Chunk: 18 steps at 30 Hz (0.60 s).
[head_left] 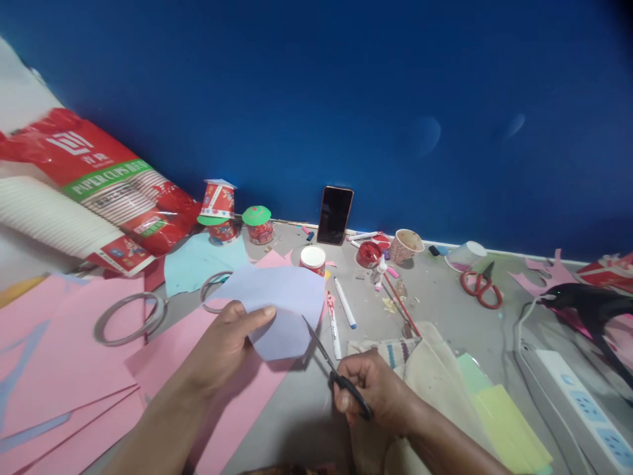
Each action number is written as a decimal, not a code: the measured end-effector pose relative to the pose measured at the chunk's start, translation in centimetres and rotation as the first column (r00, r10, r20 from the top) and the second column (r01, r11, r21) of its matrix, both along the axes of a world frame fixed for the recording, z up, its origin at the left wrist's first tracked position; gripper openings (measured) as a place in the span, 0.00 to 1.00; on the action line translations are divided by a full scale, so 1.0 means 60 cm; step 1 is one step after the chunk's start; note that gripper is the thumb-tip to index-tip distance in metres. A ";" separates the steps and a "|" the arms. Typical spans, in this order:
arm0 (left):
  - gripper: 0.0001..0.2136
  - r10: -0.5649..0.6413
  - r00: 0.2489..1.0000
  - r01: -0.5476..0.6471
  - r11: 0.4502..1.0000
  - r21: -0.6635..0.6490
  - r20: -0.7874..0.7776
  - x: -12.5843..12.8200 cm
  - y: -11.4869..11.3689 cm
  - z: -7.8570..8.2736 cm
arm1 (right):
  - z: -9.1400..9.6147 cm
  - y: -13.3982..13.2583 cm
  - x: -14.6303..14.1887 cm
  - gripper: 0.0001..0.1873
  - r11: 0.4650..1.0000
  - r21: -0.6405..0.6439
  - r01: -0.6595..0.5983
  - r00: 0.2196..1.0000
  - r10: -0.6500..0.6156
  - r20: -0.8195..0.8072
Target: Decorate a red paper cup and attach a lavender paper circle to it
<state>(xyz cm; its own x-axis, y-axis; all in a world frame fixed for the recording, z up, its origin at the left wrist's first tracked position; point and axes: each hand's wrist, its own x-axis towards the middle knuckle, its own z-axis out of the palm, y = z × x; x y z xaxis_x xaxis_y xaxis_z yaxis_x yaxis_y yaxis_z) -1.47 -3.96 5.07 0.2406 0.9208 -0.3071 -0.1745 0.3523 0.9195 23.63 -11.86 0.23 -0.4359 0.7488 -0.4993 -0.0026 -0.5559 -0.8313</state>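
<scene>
My left hand [241,333] pinches a pale lilac sheet of paper [287,293] by its near left side, thumb on top. The sheet is held above the table, and its near edge is cut in a curve. In my right hand [368,389] is a pair of black-handled scissors [324,353], fingers in the loops. The blades point up and left, their tip at the paper's right part; whether they are spread I cannot tell. Behind the sheet stands a paper cup [312,258] with a white top, partly hidden. White markers [345,303] lie right of the paper.
Pink sheets [74,356] cover the left, with tape rings [131,323] on them. Decorated cups [258,225], a bag of paper cups [109,178] and a phone [335,216] stand behind. Red scissors [479,289], a cloth [425,376], a glue gun [588,307] and a power strip [583,402] lie right.
</scene>
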 end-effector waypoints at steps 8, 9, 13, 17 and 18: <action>0.16 0.002 1.000 -0.002 1.000 -0.024 0.019 -0.001 -0.001 -0.003 | -0.011 -0.002 0.000 0.33 1.000 -0.009 -0.010 1.000 0.010 -0.020; 0.15 -0.008 1.000 0.009 1.000 -0.028 0.025 -0.001 -0.001 -0.004 | -0.012 -0.002 0.000 0.32 1.000 -0.011 -0.012 1.000 0.012 -0.016; 0.15 -0.070 0.997 0.070 0.997 -0.014 0.028 0.000 -0.003 -0.001 | -0.008 -0.001 0.002 0.31 0.999 -0.032 -0.024 1.000 0.025 0.002; 0.15 -0.096 0.995 0.097 0.995 -0.012 0.012 0.000 -0.003 0.005 | -0.002 0.000 0.004 0.30 0.999 -0.035 -0.033 0.999 0.033 -0.004; 0.15 -0.104 0.995 0.104 0.995 -0.011 0.009 0.000 -0.003 0.005 | -0.001 0.000 0.004 0.30 0.999 -0.032 -0.038 0.999 0.038 -0.003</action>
